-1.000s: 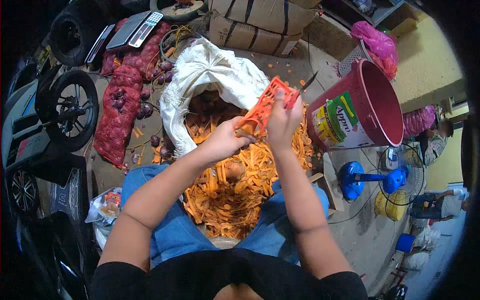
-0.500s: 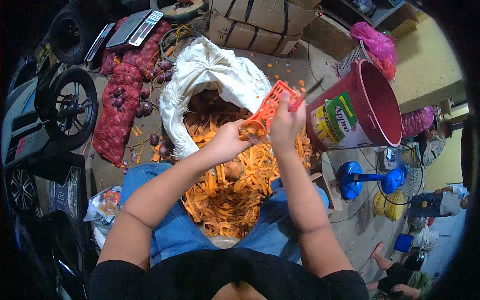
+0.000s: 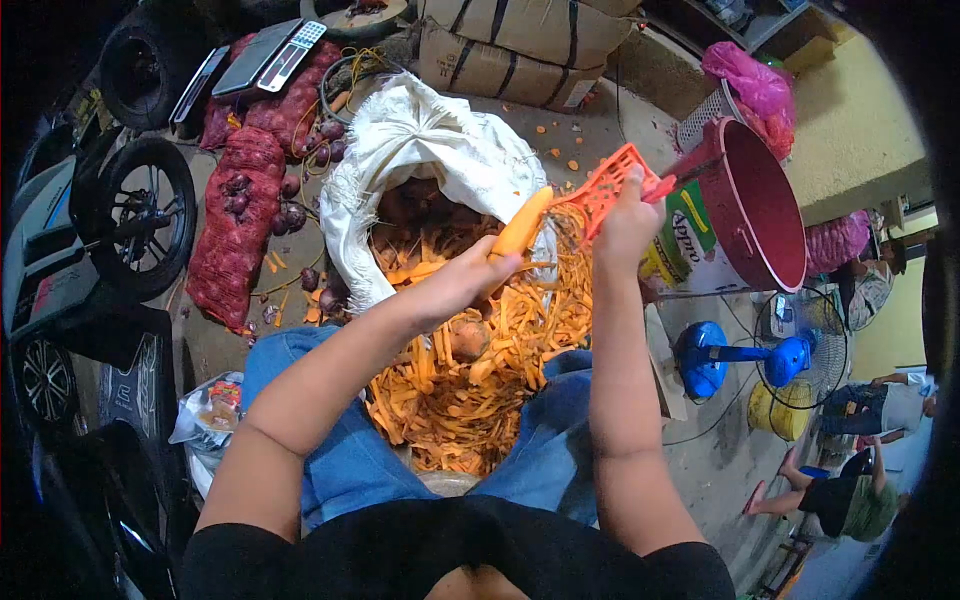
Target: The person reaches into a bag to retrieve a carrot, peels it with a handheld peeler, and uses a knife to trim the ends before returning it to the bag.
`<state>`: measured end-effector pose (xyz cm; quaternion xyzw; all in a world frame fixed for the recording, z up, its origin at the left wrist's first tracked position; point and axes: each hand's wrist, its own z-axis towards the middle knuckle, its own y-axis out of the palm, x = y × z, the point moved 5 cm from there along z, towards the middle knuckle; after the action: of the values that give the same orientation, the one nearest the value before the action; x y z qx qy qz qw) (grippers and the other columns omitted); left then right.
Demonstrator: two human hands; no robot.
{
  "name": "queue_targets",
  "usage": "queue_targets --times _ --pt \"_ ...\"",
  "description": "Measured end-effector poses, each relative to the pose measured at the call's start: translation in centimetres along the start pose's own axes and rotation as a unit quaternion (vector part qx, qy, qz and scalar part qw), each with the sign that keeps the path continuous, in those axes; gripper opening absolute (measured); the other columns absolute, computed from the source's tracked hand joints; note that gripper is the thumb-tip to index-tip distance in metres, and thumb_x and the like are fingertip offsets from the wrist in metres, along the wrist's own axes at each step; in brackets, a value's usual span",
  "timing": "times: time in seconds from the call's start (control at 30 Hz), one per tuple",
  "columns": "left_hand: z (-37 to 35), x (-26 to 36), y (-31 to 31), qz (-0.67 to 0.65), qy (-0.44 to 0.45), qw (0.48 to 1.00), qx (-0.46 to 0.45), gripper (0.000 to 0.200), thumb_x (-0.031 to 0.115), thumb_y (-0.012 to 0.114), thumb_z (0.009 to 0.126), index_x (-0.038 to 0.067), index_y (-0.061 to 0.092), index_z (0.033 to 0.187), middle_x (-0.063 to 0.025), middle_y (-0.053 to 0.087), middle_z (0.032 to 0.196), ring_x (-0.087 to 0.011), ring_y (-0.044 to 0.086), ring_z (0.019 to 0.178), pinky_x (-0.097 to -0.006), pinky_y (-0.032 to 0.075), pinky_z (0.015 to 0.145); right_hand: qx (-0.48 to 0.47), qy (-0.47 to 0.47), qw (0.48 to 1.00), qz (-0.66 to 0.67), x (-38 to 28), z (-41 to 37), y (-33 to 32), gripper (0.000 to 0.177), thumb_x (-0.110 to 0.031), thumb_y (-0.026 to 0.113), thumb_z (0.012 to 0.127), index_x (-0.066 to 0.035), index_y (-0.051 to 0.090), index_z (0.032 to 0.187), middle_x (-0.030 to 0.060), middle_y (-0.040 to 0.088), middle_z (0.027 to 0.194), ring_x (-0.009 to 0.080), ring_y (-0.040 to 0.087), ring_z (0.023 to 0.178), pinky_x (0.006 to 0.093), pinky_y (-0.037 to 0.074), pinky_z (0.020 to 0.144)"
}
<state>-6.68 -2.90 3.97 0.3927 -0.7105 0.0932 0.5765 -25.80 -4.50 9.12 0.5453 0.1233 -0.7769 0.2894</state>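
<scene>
My left hand (image 3: pixel 462 285) grips an orange carrot (image 3: pixel 522 234) by its lower end, the tip pointing up and to the right. My right hand (image 3: pixel 628 228) holds an orange plastic grid cutter (image 3: pixel 606 186) together with a knife (image 3: pixel 684 173), just right of the carrot's tip and apart from it. Below both hands lies a heap of orange carrot strips (image 3: pixel 470 370) in a container between my knees.
An open white sack (image 3: pixel 420 150) stands behind the heap. A red bucket (image 3: pixel 750 205) is at the right, a blue fan (image 3: pixel 760 360) on the floor below it. Red net bags of onions (image 3: pixel 240 215), motorbike wheels (image 3: pixel 135 215) and cartons (image 3: pixel 520 45) surround the spot. Another person (image 3: pixel 845 500) is at the far right.
My right hand has drawn the grid cutter up and to the right, off the carrot. The carrot now shows bare in my left hand. A person walked in at the lower right.
</scene>
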Motion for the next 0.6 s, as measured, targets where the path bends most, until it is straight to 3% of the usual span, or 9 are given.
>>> queue_targets --times 0.03,0.17,0.27,0.33,0.43,0.6 --pt "0.0 0.0 0.2 -0.079 0.002 0.997 -0.01 0.036 0.037 0.036 0.083 0.008 0.037 0.104 -0.0023 0.044 0.078 -0.01 0.046 0.066 -0.0224 0.041 0.053 -0.023 0.025 0.999 0.001 0.5 -0.1 0.2 0.016 -0.017 0.046 0.081 -0.001 0.046 0.078 0.0004 0.047 0.064 0.0086 0.042 0.055 0.0232 0.035 0.052" --pt "0.5 -0.4 -0.3 -0.155 -0.032 0.987 0.001 0.029 0.032 0.037 0.083 0.007 0.041 0.098 -0.0028 0.046 0.076 -0.0101 0.045 0.059 -0.022 0.039 0.046 -0.053 0.128 0.988 0.072 1.4 -0.9 1.0 0.016 -0.017 0.046 0.081 -0.003 0.047 0.074 -0.0017 0.044 0.06 0.0077 0.039 0.054 0.0235 0.033 0.051" --pt "1.1 -0.9 -0.8 -0.158 -0.083 0.984 0.017 0.026 0.034 0.04 0.08 0.009 0.043 0.089 -0.0023 0.046 0.068 -0.0094 0.045 0.051 -0.0211 0.035 0.038 -0.092 0.122 0.986 0.072 2.5 -2.2 2.0 0.016 -0.018 0.046 0.081 -0.004 0.047 0.073 -0.0014 0.045 0.061 0.0079 0.039 0.055 0.0237 0.033 0.051" --pt "1.6 -1.4 -1.2 -0.205 -0.108 0.972 0.038 0.027 0.032 0.035 0.082 0.009 0.047 0.085 -0.001 0.047 0.06 -0.0078 0.041 0.042 -0.0186 0.027 0.032 -0.107 0.115 0.987 0.042 1.8 -3.7 2.7 0.018 -0.019 0.046 0.081 -0.003 0.048 0.075 -0.0002 0.047 0.064 0.0082 0.042 0.058 0.0244 0.035 0.053" --pt "1.9 -1.2 -1.0 -0.221 -0.088 0.971 0.03 0.035 0.041 0.033 0.082 0.01 0.049 0.082 -0.0008 0.048 0.057 -0.0072 0.038 0.038 -0.0184 0.023 0.031 -0.129 0.02 0.99 -0.052 1.6 -4.6 3.5 0.019 -0.018 0.046 0.081 0.0 0.049 0.078 0.0029 0.051 0.069 0.0084 0.045 0.064 0.0243 0.038 0.059" --pt "2.2 -1.5 -1.0 -0.232 -0.065 0.97 0.03 0.04 0.046 0.031 0.082 0.011 0.05 0.082 -0.0008 0.049 0.056 -0.0079 0.038 0.037 -0.0193 0.023 0.03 -0.12 0.119 0.984 0.056 1.7 -4.1 3.0 0.017 -0.016 0.047 0.081 0.0 0.049 0.079 0.003 0.051 0.072 0.008 0.045 0.064 0.0233 0.037 0.058"
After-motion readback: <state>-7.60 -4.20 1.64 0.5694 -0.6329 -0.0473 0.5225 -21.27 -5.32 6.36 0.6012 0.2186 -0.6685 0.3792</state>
